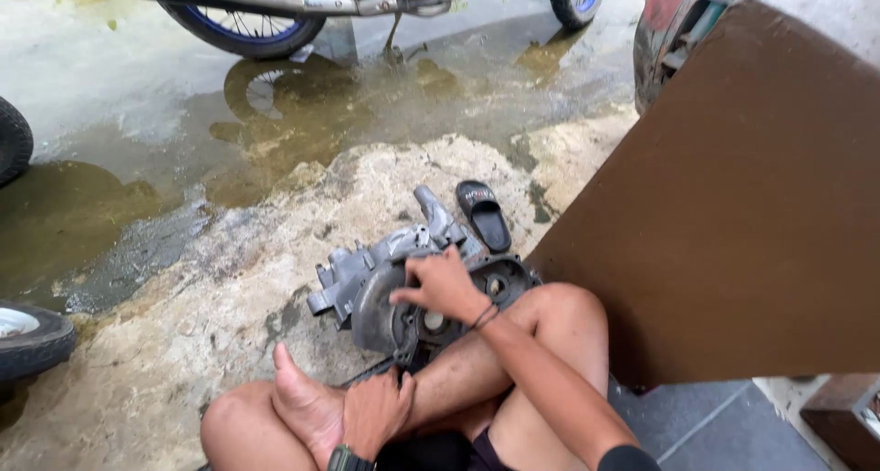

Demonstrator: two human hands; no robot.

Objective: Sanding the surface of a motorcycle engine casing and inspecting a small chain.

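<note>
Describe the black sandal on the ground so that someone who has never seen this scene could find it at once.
Start at the big brown panel on the right and move left along its lower edge to the grey engine casing under the right hand. Just beyond the casing lies the black sandal, the only footwear there, flat on pale concrete.
</note>
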